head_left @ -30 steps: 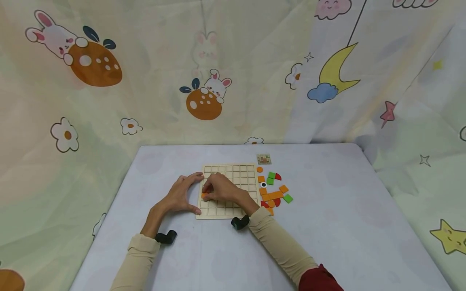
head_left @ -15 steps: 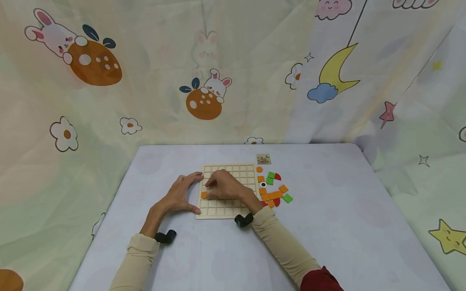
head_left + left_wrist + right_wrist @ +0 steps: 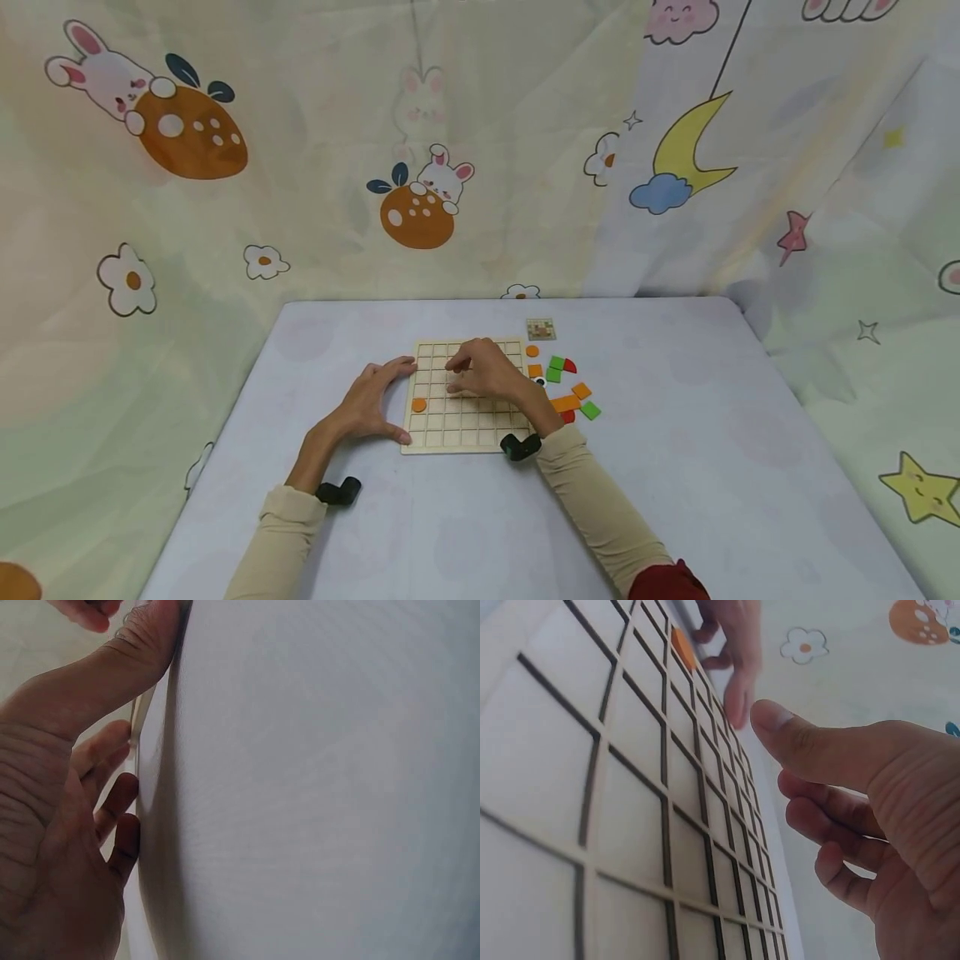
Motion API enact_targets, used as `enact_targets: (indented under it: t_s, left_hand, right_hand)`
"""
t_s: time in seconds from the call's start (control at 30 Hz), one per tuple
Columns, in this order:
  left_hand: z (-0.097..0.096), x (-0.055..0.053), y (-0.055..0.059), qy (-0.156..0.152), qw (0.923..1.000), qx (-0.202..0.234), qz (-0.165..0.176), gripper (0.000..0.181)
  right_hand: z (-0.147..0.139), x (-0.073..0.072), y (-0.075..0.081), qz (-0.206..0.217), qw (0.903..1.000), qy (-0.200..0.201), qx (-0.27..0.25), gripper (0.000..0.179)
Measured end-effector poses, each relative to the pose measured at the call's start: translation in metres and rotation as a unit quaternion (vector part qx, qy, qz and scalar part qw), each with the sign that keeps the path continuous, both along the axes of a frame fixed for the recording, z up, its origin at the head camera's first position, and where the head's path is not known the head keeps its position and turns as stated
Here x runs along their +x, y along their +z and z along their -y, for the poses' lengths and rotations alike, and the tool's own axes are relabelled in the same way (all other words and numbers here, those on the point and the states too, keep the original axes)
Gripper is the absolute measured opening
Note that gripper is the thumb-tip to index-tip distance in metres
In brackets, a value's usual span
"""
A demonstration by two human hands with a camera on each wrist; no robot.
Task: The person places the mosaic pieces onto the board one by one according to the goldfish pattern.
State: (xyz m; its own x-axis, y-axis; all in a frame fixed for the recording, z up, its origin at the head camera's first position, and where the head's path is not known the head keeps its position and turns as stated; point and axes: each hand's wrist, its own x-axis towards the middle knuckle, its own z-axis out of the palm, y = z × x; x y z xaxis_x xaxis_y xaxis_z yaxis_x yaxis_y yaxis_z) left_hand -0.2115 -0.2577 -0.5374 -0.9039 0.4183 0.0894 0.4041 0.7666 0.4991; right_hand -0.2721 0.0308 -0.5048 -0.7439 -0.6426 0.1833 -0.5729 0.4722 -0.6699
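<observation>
One left hand (image 3: 369, 402), fingers spread, touches the board edge (image 3: 410, 396); right hand (image 3: 486, 372), relaxed, hovers clear of orange disc (image 3: 419, 405)

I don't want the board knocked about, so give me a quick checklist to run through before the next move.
1. Board steadied: ok, the left hand touches its left edge.
2. Right hand free: ok, it holds nothing and is over the board.
3. Orange disc on the board: ok, near the left edge.
4. Disc seated flat: cannot tell.
5. Eye piece in full view: not ok, partly hidden.
6. Card readable: cannot tell, its pattern is too small here.
</observation>
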Motion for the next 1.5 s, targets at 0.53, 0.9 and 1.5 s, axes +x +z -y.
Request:
enact_targets:
  t_s: [0.53,0.9,1.5]
  left_hand:
    - [-0.002,0.002,0.001,0.006,0.9998,0.015,0.007,0.132]
    - [-0.002,0.004,0.003,0.008,0.9998,0.014,0.011,0.134]
    - [-0.002,0.004,0.001,0.011,0.9997,0.016,0.012,0.133]
  right_hand:
    - [-0.063,-0.017,-0.005,0.000,0.9955,-0.079,-0.053,0.034]
    - [-0.106,-0.027,-0.016,0.003,0.9873,-0.144,-0.067,0.034]
    - [-0.132,-0.034,-0.027,-0.017,0.9868,-0.155,-0.043,0.036]
